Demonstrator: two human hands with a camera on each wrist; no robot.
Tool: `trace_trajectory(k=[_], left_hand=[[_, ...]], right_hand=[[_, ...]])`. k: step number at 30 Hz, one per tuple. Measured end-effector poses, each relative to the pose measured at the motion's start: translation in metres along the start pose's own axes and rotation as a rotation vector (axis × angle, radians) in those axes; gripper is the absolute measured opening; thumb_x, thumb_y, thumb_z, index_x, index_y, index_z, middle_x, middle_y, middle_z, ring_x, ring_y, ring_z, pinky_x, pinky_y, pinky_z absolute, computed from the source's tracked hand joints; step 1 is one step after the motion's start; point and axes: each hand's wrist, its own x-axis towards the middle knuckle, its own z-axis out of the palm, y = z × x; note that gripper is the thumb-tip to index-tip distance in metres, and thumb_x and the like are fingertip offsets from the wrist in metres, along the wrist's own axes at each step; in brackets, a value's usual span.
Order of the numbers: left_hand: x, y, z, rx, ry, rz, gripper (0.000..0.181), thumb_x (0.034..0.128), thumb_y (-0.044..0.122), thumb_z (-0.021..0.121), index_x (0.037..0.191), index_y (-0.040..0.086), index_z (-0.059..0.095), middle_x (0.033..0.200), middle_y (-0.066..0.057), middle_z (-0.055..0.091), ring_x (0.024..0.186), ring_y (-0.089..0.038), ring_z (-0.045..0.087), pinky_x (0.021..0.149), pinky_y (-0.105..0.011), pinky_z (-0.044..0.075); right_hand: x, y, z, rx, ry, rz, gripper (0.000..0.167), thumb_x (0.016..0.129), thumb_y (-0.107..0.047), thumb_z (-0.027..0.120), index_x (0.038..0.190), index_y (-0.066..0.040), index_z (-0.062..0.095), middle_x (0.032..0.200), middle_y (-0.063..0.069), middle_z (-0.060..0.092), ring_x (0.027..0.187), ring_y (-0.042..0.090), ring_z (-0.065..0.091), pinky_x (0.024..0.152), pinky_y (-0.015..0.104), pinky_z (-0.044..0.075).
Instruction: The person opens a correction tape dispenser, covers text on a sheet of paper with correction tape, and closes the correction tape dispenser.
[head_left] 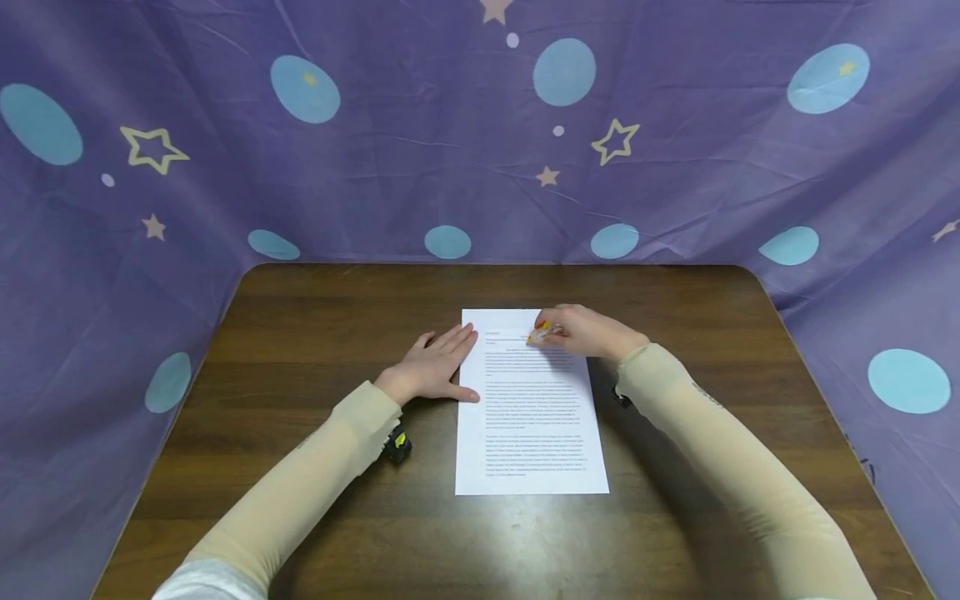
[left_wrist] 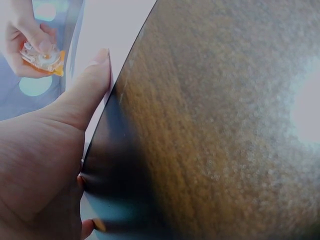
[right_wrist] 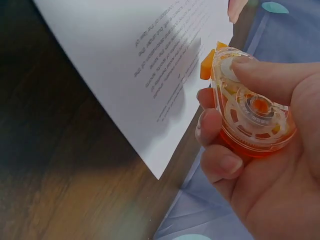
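A printed sheet of paper (head_left: pixel 525 408) lies flat on the wooden table, lines of text running down it. My left hand (head_left: pixel 431 367) rests at its left edge with fingers stretched out, fingertips and thumb touching the paper. In my right hand (head_left: pixel 588 331) I hold a correction tape dispenser (right_wrist: pixel 257 110) over the upper text, gripped between thumb and curled fingers. Its clear casing shows round spools inside, with an orange base and tip. In the left wrist view the dispenser (left_wrist: pixel 45 57) appears beyond my left thumb. Whether its tip touches the paper I cannot tell.
The brown wooden table (head_left: pixel 322 333) extends around the sheet on every side. Behind it and at both sides hangs a purple cloth (head_left: pixel 465 158) with blue ovals and stars. A dark wrist device (head_left: pixel 397 444) sits below my left sleeve.
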Motion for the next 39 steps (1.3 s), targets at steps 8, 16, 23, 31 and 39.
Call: trace_trajectory(k=[8, 16, 23, 31, 39], left_hand=[[-0.004, 0.003, -0.003, -0.005, 0.000, 0.008, 0.117, 0.0905, 0.073, 0.063, 0.168, 0.009, 0.004, 0.175, -0.007, -0.004, 0.162, -0.025, -0.002, 0.126, -0.060, 0.003], [-0.005, 0.003, -0.004, -0.007, 0.002, 0.009, 0.116, 0.0912, 0.071, 0.064, 0.168, 0.008, 0.005, 0.175, -0.009, -0.003, 0.162, -0.026, -0.001, 0.125, -0.061, 0.004], [-0.005, 0.004, -0.004, 0.002, -0.005, -0.004, 0.115, 0.0914, 0.072, 0.063, 0.168, 0.009, 0.004, 0.175, -0.007, -0.003, 0.162, -0.025, -0.001, 0.126, -0.060, 0.004], [-0.004, 0.003, -0.003, -0.004, -0.007, -0.002, 0.114, 0.0926, 0.069, 0.064, 0.168, 0.007, 0.005, 0.176, -0.009, -0.002, 0.162, -0.026, -0.001, 0.126, -0.060, 0.004], [-0.003, 0.002, -0.001, -0.006, 0.001, 0.003, 0.115, 0.0917, 0.072, 0.062, 0.168, 0.008, 0.003, 0.175, -0.008, -0.004, 0.162, -0.025, -0.002, 0.126, -0.060, 0.003]], right_hand=[[-0.007, 0.004, 0.000, -0.018, -0.009, 0.026, 0.020, 0.101, -0.013, 0.069, 0.120, -0.008, 0.072, 0.113, 0.008, 0.071, 0.094, 0.019, 0.062, 0.084, 0.039, 0.053], [-0.014, 0.005, -0.001, -0.028, -0.002, 0.026, 0.019, 0.101, -0.013, 0.070, 0.119, -0.008, 0.073, 0.118, 0.008, 0.072, 0.103, 0.021, 0.065, 0.090, 0.041, 0.053], [-0.016, 0.003, 0.000, -0.027, -0.005, 0.026, 0.019, 0.101, -0.012, 0.070, 0.119, -0.009, 0.074, 0.117, 0.008, 0.073, 0.103, 0.022, 0.066, 0.090, 0.044, 0.053], [-0.014, 0.000, 0.004, -0.018, -0.013, 0.033, 0.021, 0.101, -0.012, 0.070, 0.121, -0.009, 0.072, 0.116, 0.009, 0.072, 0.101, 0.022, 0.065, 0.089, 0.043, 0.054], [-0.014, -0.003, 0.003, -0.019, -0.010, 0.034, 0.021, 0.100, -0.014, 0.072, 0.120, -0.009, 0.073, 0.113, 0.007, 0.073, 0.099, 0.022, 0.062, 0.088, 0.043, 0.052]])
